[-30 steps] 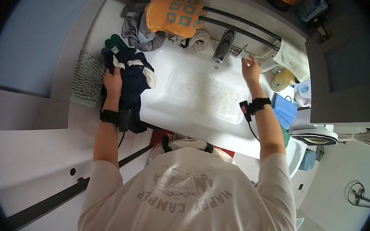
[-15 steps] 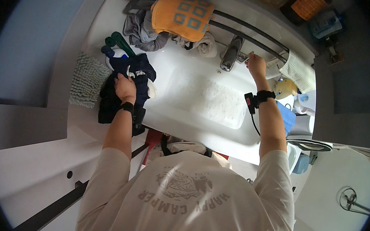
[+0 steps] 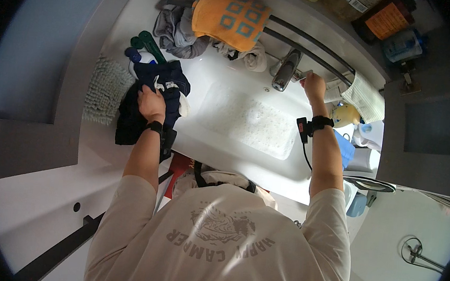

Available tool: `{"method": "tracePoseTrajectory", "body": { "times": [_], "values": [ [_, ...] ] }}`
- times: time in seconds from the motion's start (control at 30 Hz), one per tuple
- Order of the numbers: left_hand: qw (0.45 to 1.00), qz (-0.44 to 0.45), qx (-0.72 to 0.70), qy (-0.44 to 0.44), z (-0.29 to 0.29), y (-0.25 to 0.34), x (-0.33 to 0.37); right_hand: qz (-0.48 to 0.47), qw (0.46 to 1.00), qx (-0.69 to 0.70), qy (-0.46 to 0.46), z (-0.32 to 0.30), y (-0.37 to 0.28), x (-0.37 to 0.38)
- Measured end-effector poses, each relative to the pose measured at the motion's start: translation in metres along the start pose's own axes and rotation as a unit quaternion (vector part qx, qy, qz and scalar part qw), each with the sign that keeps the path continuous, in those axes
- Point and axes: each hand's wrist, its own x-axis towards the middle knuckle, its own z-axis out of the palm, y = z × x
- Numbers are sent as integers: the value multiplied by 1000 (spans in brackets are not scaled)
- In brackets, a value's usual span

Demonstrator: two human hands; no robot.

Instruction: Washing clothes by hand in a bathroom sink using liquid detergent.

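Garment: a dark navy piece of clothing with white parts is lying bunched at 9 o'clock, taking the foamy middle of the basin as the clock's centre.
Left hand: the left hand is resting on the garment, back upward, fingers partly bent; from here I cannot tell whether it is gripping the cloth.
Faucet: the chrome faucet is standing at 1 o'clock, its lever pointing to its right.
Right hand: the right hand is holding the end of the lever, fingers curled in around it.
Basin: the white basin is carrying suds across its floor.
Left edge: a white bottle with a blue cap and a green handled thing are sitting at 10 o'clock, close beside the garment; a shaggy grey mat is lying farther out at 9.
Back: an orange towel is hanging between 11 and 12; grey cloth is lying bunched at 10 to 11.
Right edge: a yellow container is standing near 3.
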Motion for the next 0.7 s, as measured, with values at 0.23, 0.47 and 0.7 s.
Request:
{"method": "tracePoseTrajectory", "body": {
  "times": [0.23,0.47,0.7],
  "values": [
    [1000,3,12,24,5,-1,0,22,997,73,31,16,16,1],
    [999,-3,13,31,8,-5,0,55,986,149,47,24,18,0],
    [1000,-4,1,30,3,1,-2,81,982,167,36,27,31,8]
  ]
}}
